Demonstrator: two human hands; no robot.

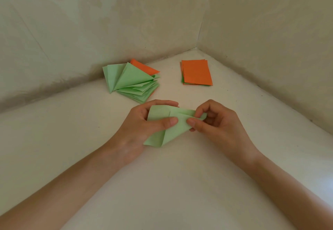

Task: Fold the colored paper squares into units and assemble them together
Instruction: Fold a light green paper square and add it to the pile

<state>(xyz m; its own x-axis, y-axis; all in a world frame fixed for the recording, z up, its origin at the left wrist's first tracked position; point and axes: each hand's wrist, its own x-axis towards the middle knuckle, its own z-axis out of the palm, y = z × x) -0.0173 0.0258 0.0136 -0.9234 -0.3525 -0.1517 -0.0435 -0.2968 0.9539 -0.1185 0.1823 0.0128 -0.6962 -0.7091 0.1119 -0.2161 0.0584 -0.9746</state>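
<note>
Paper [173, 132], green and half folded, is what we hold. Our left hand [137, 130] pinches its left side, our right hand [216, 125] its right tip.

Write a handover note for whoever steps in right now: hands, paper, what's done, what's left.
Left hand: grips the half-folded green sheet, thumb on top.
Right hand: pinches the same sheet's right end with its fingers.
Folded units: fanned pile at the far left by the wall, mostly green with orange behind.
Flat squares: stack at the far right, orange on top with a green edge beneath.
Done: that pile of units.
Left: finish this fold, fold the flat squares, assemble. Nothing looks joined yet.
</note>
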